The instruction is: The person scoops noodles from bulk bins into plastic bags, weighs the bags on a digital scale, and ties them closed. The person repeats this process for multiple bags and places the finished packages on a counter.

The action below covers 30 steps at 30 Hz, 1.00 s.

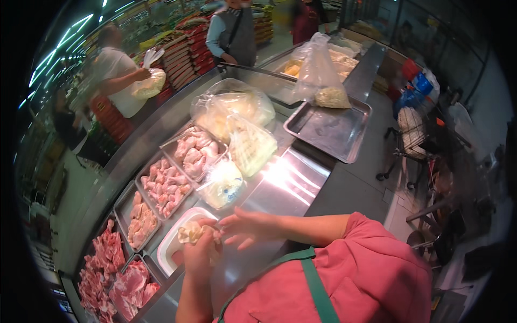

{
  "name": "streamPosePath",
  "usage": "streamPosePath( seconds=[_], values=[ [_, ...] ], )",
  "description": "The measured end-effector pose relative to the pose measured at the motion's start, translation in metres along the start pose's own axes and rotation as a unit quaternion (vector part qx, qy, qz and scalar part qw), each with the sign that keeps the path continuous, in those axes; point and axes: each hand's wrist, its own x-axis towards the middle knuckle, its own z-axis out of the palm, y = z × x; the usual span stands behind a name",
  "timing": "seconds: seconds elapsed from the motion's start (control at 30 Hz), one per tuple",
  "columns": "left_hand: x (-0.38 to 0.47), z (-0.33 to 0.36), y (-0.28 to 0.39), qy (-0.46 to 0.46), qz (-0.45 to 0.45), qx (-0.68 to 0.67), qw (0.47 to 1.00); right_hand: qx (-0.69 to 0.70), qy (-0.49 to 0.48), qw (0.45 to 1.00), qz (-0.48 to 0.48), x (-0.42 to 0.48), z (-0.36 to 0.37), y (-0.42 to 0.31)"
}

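My left hand [198, 251] grips a crumpled cream-coloured cloth or paper [191, 232]; the picture does not settle which. Just to its right, my right hand [254, 226] has its fingers spread, with nothing seen in them. Its fingertips come close to the left hand, and whether they touch the crumpled piece I cannot tell. Under and behind the hands sits a white plastic tub [163, 253], partly hidden, with something reddish inside. Past the right hand, on the steel counter [293, 171], rests a knotted clear bag [222, 183] with blue print.
Trays of chicken drumsticks [197, 149], smaller chicken pieces [165, 185] and raw red meat [131, 288] line the case. Behind lie large plastic bags [234, 107]. A steel tray [331, 129] juts over the right edge, beside a hanging bag [323, 76]. Several people stand beyond the glass.
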Motion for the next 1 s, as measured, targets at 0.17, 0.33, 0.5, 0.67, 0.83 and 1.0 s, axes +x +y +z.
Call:
streamPosePath(
  seconds=[0.17,0.33,0.5,0.67,0.83,1.0],
  values=[
    [0.049,0.114,-0.053,-0.176,0.144,0.401,0.887,0.256,-0.036,0.952,-0.164,-0.085,-0.026,0.011],
    [0.070,0.263,-0.097,-0.352,0.217,0.591,0.693,0.283,-0.007,0.906,-0.313,-0.204,-0.072,-0.006],
    [0.093,0.417,-0.153,-0.482,0.286,0.630,0.537,0.272,0.058,0.870,-0.407,-0.347,-0.121,-0.031],
    [0.117,0.549,-0.192,-0.498,0.404,0.678,0.359,0.210,0.344,0.812,-0.421,-0.446,-0.174,-0.063],
    [0.135,0.619,-0.216,-0.468,0.336,0.746,0.333,0.034,0.408,0.791,-0.454,-0.495,-0.224,-0.089],
    [0.193,0.627,-0.203,-0.441,0.399,0.638,0.490,0.216,0.194,0.845,-0.449,-0.523,-0.290,-0.136]
  ],
)
